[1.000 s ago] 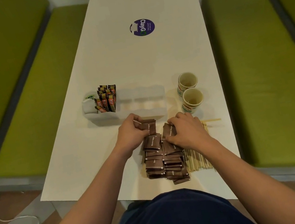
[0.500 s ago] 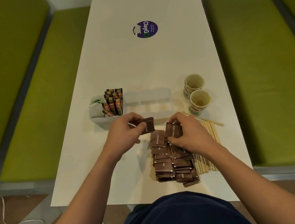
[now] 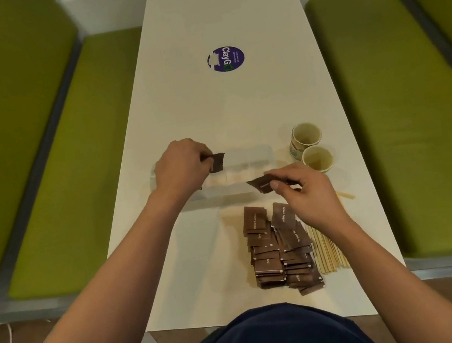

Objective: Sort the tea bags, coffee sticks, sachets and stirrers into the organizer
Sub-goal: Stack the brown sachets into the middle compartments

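Note:
A clear plastic organizer point(image 3: 258, 155) stands across the white table point(image 3: 231, 104). My left hand point(image 3: 180, 168) pinches one brown sugar sachet point(image 3: 218, 162) above the organizer's left-middle part and hides its left end. My right hand point(image 3: 306, 195) pinches another brown sachet point(image 3: 262, 184) just in front of the organizer's near wall. Below it lies a pile of several brown sachets point(image 3: 280, 248) in two overlapping rows. Wooden stirrers point(image 3: 328, 253) lie in a bundle along the pile's right side.
Two paper cups point(image 3: 309, 146) stand to the right of the organizer. A round purple sticker point(image 3: 225, 59) lies further up the table. Green bench seats point(image 3: 409, 120) flank both long sides. The table's near edge is at my lap.
My left hand has carried its sachet up from the pile to above the organizer, now covering the coffee sticks. My right hand has lifted a sachet off the pile toward the organizer.

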Demonstrator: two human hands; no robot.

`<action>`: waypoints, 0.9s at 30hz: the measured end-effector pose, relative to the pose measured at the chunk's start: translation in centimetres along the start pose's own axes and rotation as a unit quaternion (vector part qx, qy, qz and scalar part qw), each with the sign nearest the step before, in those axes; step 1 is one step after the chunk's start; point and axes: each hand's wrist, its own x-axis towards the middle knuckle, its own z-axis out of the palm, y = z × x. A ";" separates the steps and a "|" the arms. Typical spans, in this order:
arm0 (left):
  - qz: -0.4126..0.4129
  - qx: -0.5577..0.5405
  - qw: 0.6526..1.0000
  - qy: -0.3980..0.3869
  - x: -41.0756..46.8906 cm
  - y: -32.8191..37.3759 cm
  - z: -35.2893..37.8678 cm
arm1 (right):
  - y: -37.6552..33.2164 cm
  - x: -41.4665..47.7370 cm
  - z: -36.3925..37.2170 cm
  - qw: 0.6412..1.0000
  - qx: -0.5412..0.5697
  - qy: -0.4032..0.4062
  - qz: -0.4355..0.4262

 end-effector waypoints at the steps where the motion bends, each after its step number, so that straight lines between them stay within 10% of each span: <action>1: -0.002 0.017 1.000 -0.019 0.3 -0.1 0.3 | -0.2 0.3 0.0 1.000 -0.003 0.010 0.002; 16: 0.193 0.355 0.911 -0.086 2.6 0.1 2.5 | -4.0 8.1 2.8 0.974 -0.217 -0.029 -0.054; 27: 0.138 0.171 0.973 0.068 0.4 -1.4 1.5 | -2.9 9.7 4.9 0.907 -0.392 -0.140 -0.066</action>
